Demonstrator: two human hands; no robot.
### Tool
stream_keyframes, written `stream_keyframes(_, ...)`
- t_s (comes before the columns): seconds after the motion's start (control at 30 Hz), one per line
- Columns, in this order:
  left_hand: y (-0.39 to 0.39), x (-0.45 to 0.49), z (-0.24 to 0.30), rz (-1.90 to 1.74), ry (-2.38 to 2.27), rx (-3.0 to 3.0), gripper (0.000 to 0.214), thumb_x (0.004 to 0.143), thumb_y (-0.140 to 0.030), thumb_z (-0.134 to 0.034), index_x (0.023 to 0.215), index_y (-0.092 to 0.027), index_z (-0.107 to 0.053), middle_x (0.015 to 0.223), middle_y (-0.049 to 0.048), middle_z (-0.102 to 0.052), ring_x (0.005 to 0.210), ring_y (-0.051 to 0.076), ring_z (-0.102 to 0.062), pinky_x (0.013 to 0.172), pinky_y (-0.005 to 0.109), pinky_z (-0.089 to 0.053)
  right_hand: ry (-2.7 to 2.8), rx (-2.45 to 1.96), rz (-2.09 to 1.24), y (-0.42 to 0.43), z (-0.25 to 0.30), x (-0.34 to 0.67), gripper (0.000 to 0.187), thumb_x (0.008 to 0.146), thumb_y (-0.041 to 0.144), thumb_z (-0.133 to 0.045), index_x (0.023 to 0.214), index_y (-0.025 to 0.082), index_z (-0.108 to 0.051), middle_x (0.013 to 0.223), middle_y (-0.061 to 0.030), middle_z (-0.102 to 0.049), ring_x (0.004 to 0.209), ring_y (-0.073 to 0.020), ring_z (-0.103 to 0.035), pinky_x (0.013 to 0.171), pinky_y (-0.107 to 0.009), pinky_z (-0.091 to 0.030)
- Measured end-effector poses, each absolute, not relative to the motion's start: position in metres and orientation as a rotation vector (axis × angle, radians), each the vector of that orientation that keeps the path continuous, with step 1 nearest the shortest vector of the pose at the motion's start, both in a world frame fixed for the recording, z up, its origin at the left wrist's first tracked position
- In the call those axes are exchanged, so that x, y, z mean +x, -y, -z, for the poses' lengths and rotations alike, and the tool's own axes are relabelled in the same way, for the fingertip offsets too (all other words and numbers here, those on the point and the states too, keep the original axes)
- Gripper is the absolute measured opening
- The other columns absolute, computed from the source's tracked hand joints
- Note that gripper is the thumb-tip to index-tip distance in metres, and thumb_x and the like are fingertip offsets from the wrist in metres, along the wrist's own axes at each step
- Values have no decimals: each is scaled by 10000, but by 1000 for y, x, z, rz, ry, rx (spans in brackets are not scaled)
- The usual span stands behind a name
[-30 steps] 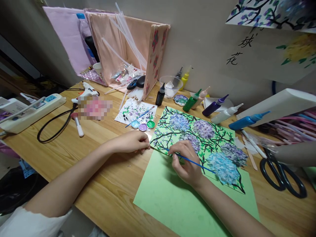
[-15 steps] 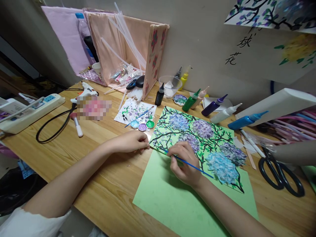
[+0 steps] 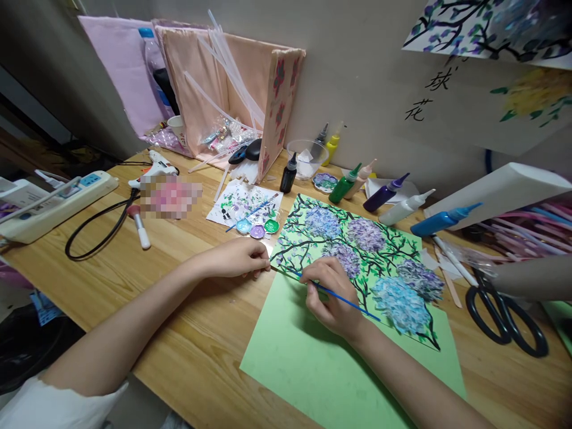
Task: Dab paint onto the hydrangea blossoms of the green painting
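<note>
Floral painting (image 3: 372, 257), pale green, black branches (image 3: 298, 245), blue and purple blooms (image 3: 402, 305)

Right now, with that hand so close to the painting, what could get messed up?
The right hand is over the painting, so it might smudge paint if any is wet; I can't tell. The brush points at the painting's near edge, so a slip could mark the green sheet. The paint wells sit just beyond the left hand, so a bump might spill them.
</note>
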State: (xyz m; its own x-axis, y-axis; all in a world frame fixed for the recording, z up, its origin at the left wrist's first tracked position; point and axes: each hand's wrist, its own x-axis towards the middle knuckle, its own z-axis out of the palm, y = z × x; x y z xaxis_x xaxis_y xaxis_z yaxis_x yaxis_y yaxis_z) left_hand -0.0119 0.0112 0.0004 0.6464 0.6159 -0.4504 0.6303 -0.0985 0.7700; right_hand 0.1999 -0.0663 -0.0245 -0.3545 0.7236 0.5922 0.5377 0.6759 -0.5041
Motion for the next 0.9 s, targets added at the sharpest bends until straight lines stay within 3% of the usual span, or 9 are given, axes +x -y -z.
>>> stream_keyframes(0.9, -9, -14, -4, 17, -1013, 1870, 266, 807, -378, -440, 757, -152, -571, 657, -3, -597, 541, 98, -505, 495, 193, -344, 1941, -1048, -282, 49, 10, 188, 178, 800, 76, -437, 889, 214, -505, 801, -34, -570, 809, -191, -480, 703, -323, -400)
